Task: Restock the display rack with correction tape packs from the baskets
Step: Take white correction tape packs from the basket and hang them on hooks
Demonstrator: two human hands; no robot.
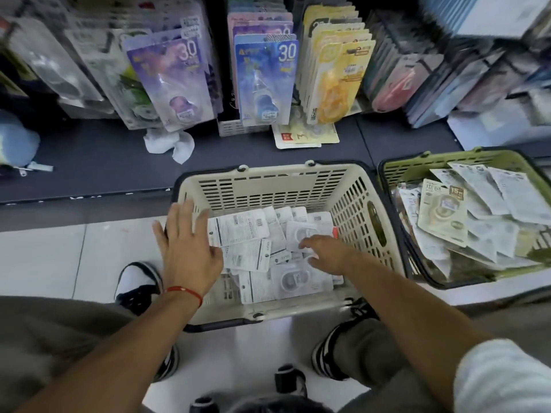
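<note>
Right hand (328, 253) fingers (307, 244) rest on packs (253, 231) in basket (351, 210).

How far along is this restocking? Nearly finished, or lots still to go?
Plenty left, I'd judge. The display rack already holds rows of purple, blue and yellow packs. Right now both hands are down in the beige basket: the left hand spread open over the correction tape packs, the right hand reaching among them, neither clearly holding one. That basket still holds a layer, and the green basket beside it holds a heap.

A crumpled white tissue (168, 144) lies on the dark shelf (89, 171) above pale floor tiles (41, 257).
</note>
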